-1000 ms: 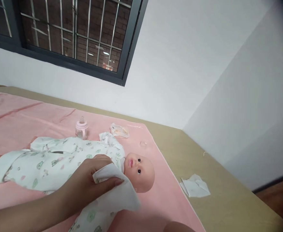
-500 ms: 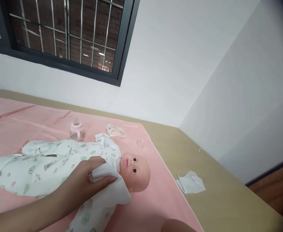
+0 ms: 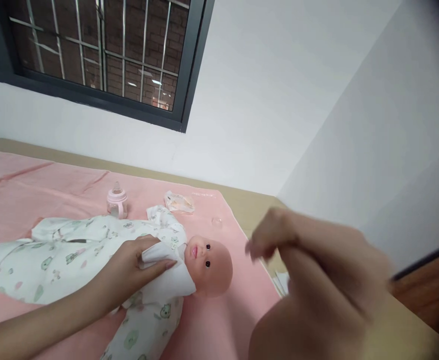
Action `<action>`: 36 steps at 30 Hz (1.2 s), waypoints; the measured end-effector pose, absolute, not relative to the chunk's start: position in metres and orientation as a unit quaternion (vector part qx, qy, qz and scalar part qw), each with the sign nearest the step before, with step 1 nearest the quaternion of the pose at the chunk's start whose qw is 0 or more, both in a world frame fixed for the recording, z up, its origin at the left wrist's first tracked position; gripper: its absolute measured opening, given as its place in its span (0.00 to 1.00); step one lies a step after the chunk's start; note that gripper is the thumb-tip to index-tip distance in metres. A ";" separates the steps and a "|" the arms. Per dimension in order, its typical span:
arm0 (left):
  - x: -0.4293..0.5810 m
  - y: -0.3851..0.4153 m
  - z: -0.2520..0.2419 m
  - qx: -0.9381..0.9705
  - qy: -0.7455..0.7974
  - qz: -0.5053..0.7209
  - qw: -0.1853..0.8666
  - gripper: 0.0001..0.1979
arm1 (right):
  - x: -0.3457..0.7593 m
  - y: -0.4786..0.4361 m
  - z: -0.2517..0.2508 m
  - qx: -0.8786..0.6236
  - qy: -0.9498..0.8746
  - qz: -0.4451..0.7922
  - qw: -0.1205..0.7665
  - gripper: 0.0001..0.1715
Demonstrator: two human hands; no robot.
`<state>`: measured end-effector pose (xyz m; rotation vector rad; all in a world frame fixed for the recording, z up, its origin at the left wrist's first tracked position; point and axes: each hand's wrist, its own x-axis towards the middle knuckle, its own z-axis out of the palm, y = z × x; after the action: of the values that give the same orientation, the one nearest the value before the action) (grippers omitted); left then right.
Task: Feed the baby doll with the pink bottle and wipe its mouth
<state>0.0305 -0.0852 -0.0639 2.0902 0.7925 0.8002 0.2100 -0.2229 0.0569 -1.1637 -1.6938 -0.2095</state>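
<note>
Pink sheeting spread beneath the doll. Beside the doll's neck, the left hand pinched a white cloth between thumb and fingers, its loose part draping past the thumb. Beyond the doll's head hung the right hand, its grip too blurred to tell.

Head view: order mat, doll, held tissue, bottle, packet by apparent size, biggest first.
1. Mat
2. Doll
3. Held tissue, partly hidden by the left hand
4. Bottle and packet: too alike to rank; bottle taller, packet wider.
</note>
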 end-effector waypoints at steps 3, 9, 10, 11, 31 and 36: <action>0.032 -0.079 -0.068 0.823 0.309 0.314 0.360 0.18 | 0.246 -0.162 0.061 -0.460 -0.654 -0.012 0.600 0.16; 0.034 -0.073 -0.076 0.852 0.282 0.325 0.298 0.14 | 0.315 -0.057 -0.005 -0.485 -0.533 0.242 0.650 0.13; 0.034 -0.073 -0.076 0.856 0.279 0.323 0.291 0.14 | 0.320 -0.045 -0.020 -0.496 -0.513 0.269 0.646 0.13; 0.035 -0.073 -0.076 0.860 0.279 0.319 0.286 0.13 | 0.323 -0.036 -0.033 -0.506 -0.497 0.293 0.642 0.14; 0.065 -0.075 -0.067 0.912 0.229 0.286 0.185 0.11 | 0.334 -0.008 -0.146 -0.475 -0.445 0.517 0.556 0.15; 0.069 -0.073 -0.075 0.917 0.229 0.288 0.151 0.09 | 0.334 -0.005 -0.149 -0.477 -0.451 0.513 0.553 0.15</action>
<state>0.0690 -0.0733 -0.0754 2.6346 0.6573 0.8279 0.3345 -0.0052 -0.1486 -1.1285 -1.0656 1.2126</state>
